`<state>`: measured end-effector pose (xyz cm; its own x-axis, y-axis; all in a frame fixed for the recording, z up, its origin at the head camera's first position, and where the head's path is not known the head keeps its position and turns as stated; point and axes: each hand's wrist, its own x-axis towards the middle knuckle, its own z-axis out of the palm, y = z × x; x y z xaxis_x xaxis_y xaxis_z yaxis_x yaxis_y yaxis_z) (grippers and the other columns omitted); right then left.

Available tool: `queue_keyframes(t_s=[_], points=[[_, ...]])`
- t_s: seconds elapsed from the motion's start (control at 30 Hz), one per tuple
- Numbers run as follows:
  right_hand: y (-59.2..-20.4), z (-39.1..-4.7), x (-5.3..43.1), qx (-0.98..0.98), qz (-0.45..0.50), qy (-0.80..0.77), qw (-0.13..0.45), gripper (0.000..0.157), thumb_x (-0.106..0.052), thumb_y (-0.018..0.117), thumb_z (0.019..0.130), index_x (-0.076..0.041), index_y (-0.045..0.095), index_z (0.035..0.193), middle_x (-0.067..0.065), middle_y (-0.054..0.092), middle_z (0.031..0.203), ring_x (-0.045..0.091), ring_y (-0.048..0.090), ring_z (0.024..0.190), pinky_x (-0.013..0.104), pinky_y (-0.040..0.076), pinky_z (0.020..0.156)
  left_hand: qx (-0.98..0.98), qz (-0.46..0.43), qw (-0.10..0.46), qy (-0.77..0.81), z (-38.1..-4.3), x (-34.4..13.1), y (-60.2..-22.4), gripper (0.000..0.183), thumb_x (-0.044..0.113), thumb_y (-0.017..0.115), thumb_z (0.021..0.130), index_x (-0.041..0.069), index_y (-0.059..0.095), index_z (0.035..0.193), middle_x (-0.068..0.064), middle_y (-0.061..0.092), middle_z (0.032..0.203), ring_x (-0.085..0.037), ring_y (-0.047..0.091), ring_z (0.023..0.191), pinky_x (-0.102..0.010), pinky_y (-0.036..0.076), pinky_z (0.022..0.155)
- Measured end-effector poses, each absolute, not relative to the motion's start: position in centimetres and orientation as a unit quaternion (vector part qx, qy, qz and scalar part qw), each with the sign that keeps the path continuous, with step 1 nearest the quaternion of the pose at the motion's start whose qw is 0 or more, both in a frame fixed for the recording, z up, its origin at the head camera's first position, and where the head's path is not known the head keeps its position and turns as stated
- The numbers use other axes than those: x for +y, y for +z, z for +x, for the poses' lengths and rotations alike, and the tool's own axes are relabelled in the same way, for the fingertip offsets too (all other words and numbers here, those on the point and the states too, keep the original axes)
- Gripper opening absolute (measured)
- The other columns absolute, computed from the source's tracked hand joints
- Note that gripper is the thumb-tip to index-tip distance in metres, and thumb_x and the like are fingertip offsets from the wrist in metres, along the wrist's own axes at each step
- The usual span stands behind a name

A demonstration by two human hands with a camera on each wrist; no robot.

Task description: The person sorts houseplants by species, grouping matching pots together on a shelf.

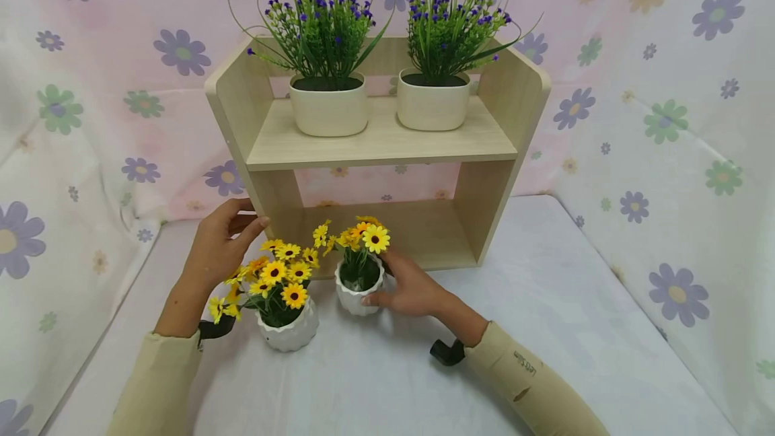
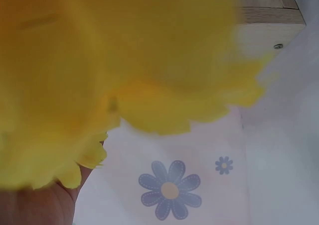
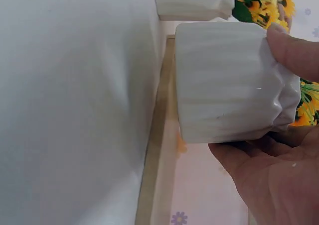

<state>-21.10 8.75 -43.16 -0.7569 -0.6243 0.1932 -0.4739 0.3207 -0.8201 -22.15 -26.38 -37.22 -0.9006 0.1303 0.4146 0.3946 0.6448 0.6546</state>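
Note:
My right hand (image 1: 418,286) grips a white fluted flowerpot (image 1: 358,296) of yellow artificial daisies (image 1: 377,239), thumb at the near rim and fingers round the far side. In the right wrist view, the held pot (image 3: 224,83) is raised off the white cloth in front of the shelf. At the left side panel of the wooden shelf (image 1: 381,151), my left hand (image 1: 212,247) has its loosely bent fingers on the outside and its thumb by the front edge. A matching flowerpot (image 1: 290,330) stands below that hand, and its blurred yellow petals (image 2: 164,100) cover much of the left wrist view.
Two cream oval planters (image 1: 329,110) with purple flowers and tall grass stand on the upper shelf board. The lower compartment floor (image 1: 418,231) lies behind the held pot. White cloth (image 1: 375,382) covers the table, and floral fabric (image 1: 636,120) surrounds it.

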Motion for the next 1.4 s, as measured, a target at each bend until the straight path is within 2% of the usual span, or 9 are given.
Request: queue_keyframes(t_s=[0.1, 0.27, 0.37, 0.63, 0.83, 0.9, 1.13, 1.3, 1.4], points=[[-42.9, -21.5, 8.8, 0.808, -0.343, -0.475, 0.066, 0.087, -0.015, 0.089, 0.087, -0.009, 0.041, 0.159, 0.005, 0.051, 0.157, 0.022, 0.051, 0.145, 0.043, 0.046, 0.118, -0.891, -0.151, 0.169, -0.394, -22.2, -26.4, -37.1, 0.046, 0.026, 0.065, 0.107, 0.007, 0.057, 0.149, -0.017, 0.064, 0.142, -0.041, 0.068, 0.124, -0.048, 0.053, 0.104], [-42.4, -22.3, 8.6, 0.810, -0.341, -0.474, 0.051, 0.087, -0.016, 0.087, 0.090, -0.004, 0.038, 0.160, 0.011, 0.048, 0.159, 0.027, 0.049, 0.146, 0.048, 0.044, 0.120, -0.887, -0.160, 0.174, -0.396, -22.2, -26.4, -36.9, 0.046, 0.025, 0.067, 0.107, 0.008, 0.057, 0.149, -0.017, 0.064, 0.142, -0.041, 0.069, 0.123, -0.020, 0.053, 0.102], [-42.1, -22.8, 8.4, 0.821, -0.325, -0.468, 0.044, 0.087, -0.018, 0.087, 0.091, -0.002, 0.038, 0.161, 0.013, 0.047, 0.162, 0.030, 0.046, 0.149, 0.050, 0.040, 0.122, -0.886, -0.164, 0.177, -0.397, -22.2, -26.4, -36.9, 0.046, 0.024, 0.067, 0.107, 0.008, 0.057, 0.148, -0.017, 0.064, 0.141, -0.041, 0.069, 0.123, -0.012, 0.050, 0.100], [-42.3, -25.1, 6.7, 0.842, -0.278, -0.461, 0.040, 0.092, -0.024, 0.085, 0.093, -0.005, 0.031, 0.166, 0.012, 0.035, 0.170, 0.028, 0.035, 0.157, 0.047, 0.035, 0.126, -0.887, -0.164, 0.179, -0.393, -22.2, -26.4, -37.1, 0.044, 0.025, 0.066, 0.107, 0.007, 0.058, 0.147, -0.016, 0.065, 0.141, -0.040, 0.069, 0.122, -0.028, 0.054, 0.103], [-42.6, -26.8, 4.8, 0.860, -0.246, -0.446, 0.038, 0.095, -0.032, 0.083, 0.095, -0.009, 0.027, 0.168, 0.011, 0.034, 0.171, 0.028, 0.037, 0.156, 0.045, 0.039, 0.124, -0.884, -0.168, 0.181, -0.397, -22.3, -26.5, -37.2, 0.044, 0.024, 0.066, 0.107, 0.005, 0.058, 0.146, -0.017, 0.065, 0.140, -0.040, 0.070, 0.121, -0.007, 0.047, 0.098], [-42.7, -27.3, 4.2, 0.862, -0.235, -0.446, 0.041, 0.094, -0.033, 0.082, 0.095, -0.009, 0.028, 0.168, 0.011, 0.034, 0.171, 0.028, 0.037, 0.156, 0.046, 0.037, 0.125, -0.883, -0.170, 0.181, -0.398, -22.3, -26.5, -37.3, 0.043, 0.023, 0.066, 0.107, 0.005, 0.058, 0.146, -0.017, 0.065, 0.140, -0.039, 0.070, 0.121, -0.004, 0.045, 0.097], [-43.4, -29.2, 2.5, 0.863, -0.211, -0.456, 0.048, 0.087, -0.032, 0.080, 0.098, -0.008, 0.032, 0.166, 0.012, 0.039, 0.168, 0.031, 0.038, 0.155, 0.048, 0.034, 0.126, -0.884, -0.168, 0.183, -0.396, -22.2, -26.5, -37.2, 0.043, 0.023, 0.066, 0.107, 0.004, 0.058, 0.145, -0.017, 0.065, 0.140, -0.040, 0.070, 0.122, -0.006, 0.046, 0.098], [-44.1, -30.2, 2.0, 0.854, -0.213, -0.473, 0.041, 0.082, -0.029, 0.080, 0.097, -0.008, 0.037, 0.163, 0.012, 0.045, 0.164, 0.030, 0.042, 0.152, 0.047, 0.035, 0.126, -0.885, -0.166, 0.181, -0.394, -22.1, -26.4, -37.2, 0.043, 0.023, 0.066, 0.107, 0.003, 0.058, 0.145, -0.018, 0.065, 0.140, -0.040, 0.070, 0.122, -0.025, 0.054, 0.103], [-44.4, -30.5, 1.8, 0.851, -0.219, -0.476, 0.036, 0.081, -0.028, 0.081, 0.097, -0.010, 0.038, 0.163, 0.011, 0.047, 0.162, 0.028, 0.044, 0.151, 0.046, 0.035, 0.126, -0.885, -0.168, 0.183, -0.394, -22.2, -26.5, -37.3, 0.043, 0.023, 0.066, 0.107, 0.003, 0.058, 0.145, -0.018, 0.065, 0.139, -0.040, 0.070, 0.121, -0.021, 0.053, 0.103]])
